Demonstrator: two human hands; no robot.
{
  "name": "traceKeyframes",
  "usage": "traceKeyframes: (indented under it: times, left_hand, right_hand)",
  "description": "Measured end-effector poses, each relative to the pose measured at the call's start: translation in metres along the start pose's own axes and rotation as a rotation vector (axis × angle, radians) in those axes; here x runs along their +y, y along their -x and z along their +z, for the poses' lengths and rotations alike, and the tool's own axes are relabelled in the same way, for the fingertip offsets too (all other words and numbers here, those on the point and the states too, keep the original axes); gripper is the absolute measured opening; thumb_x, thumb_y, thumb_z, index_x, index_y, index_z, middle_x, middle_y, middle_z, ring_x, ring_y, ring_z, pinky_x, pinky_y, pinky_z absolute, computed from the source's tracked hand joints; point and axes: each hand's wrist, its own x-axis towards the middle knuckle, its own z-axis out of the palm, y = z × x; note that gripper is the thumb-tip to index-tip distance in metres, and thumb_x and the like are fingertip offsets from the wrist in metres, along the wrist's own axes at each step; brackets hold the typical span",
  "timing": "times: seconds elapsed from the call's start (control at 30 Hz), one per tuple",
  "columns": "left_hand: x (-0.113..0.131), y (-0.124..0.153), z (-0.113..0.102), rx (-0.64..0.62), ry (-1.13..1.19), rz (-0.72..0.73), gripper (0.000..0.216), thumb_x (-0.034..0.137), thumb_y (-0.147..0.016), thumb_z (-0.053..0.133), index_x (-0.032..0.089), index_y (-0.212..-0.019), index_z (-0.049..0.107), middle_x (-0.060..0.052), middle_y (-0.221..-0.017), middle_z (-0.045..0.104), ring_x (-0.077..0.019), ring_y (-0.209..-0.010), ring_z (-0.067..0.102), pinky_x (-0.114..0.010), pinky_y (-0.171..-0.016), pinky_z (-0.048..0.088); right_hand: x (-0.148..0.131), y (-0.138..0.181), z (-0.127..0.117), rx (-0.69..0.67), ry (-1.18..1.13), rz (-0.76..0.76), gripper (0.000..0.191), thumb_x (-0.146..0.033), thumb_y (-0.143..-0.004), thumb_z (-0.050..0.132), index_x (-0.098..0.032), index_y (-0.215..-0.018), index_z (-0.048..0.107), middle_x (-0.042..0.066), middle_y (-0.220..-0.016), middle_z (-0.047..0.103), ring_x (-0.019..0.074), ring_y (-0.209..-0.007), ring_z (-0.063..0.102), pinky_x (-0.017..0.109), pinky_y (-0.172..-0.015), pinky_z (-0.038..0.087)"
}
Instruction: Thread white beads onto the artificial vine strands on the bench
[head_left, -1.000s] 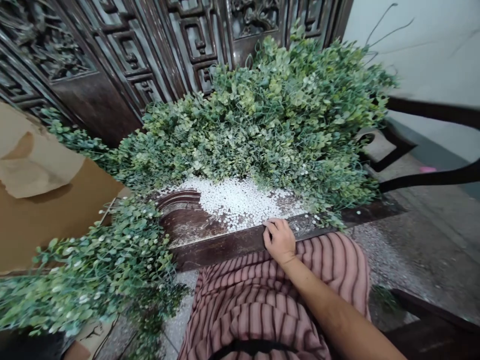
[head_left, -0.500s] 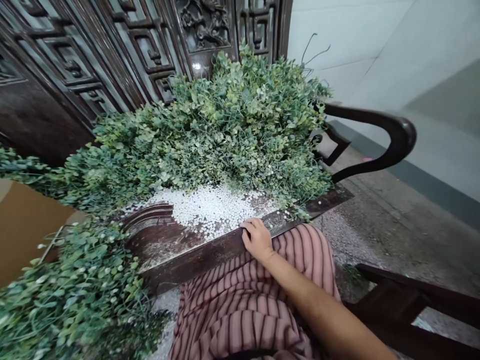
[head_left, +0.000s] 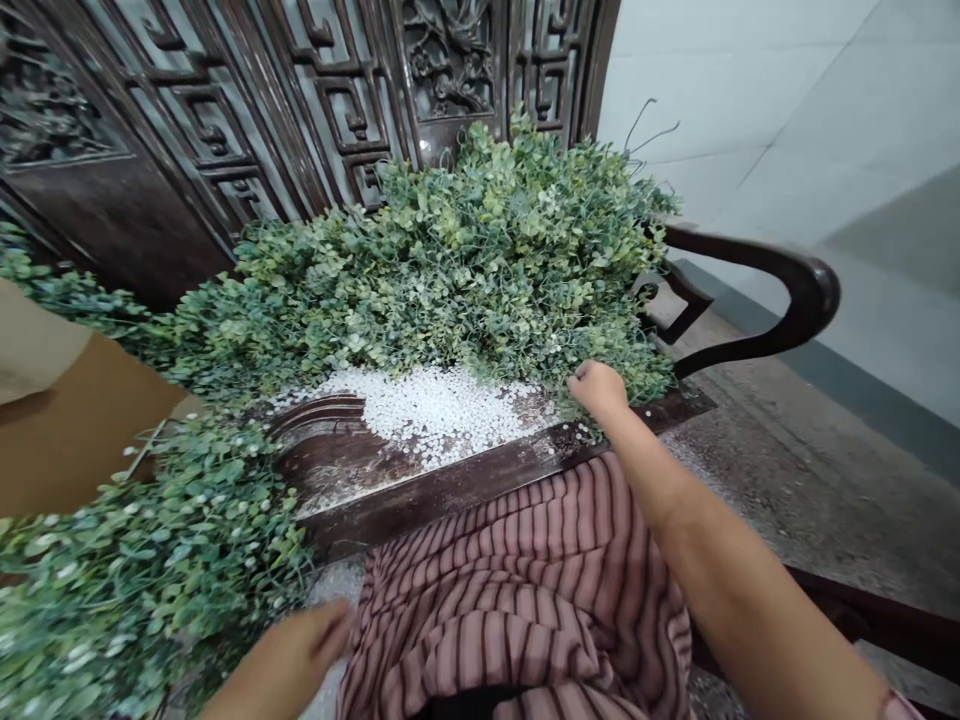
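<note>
A big heap of green artificial foliage [head_left: 480, 270] lies on a dark wooden chair seat [head_left: 450, 485], with a patch of small white beads [head_left: 435, 410] spread in front of it. My right hand [head_left: 598, 388] reaches into the heap's lower right edge, fingers curled in among the sprigs; what they hold is hidden. My left hand [head_left: 289, 662] is low at the bottom, blurred, beside a second clump of foliage [head_left: 142, 560] and my striped trousers [head_left: 525, 590]; its fingers look loosely extended.
A carved dark wooden screen [head_left: 315, 90] stands behind the chair. The chair's curved armrest [head_left: 772, 290] juts out on the right. A brown cardboard box [head_left: 67, 420] sits at the left. Speckled floor [head_left: 787, 480] lies to the right.
My right hand left the chair's front edge and moved up and right into the foliage. My left hand has come into view at the bottom. The camera shifted slightly.
</note>
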Motion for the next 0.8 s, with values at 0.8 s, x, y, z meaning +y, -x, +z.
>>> traceKeyframes:
  times: [0.8]
  left_hand:
    - [0.066, -0.087, 0.057, 0.113, 1.172, -0.035, 0.024, 0.030, -0.057, 0.075, 0.016, -0.074, 0.066, -0.001, -0.072, 0.066, -0.0114, -0.070, 0.058, -0.025, -0.073, 0.046]
  right_hand:
    - [-0.043, 0.160, 0.038, -0.701, -1.102, -0.262, 0.042, -0.040, -0.068, 0.070, -0.021, -0.102, 0.054, 0.006, -0.105, 0.057, 0.0180, -0.103, 0.055, 0.033, -0.089, 0.047]
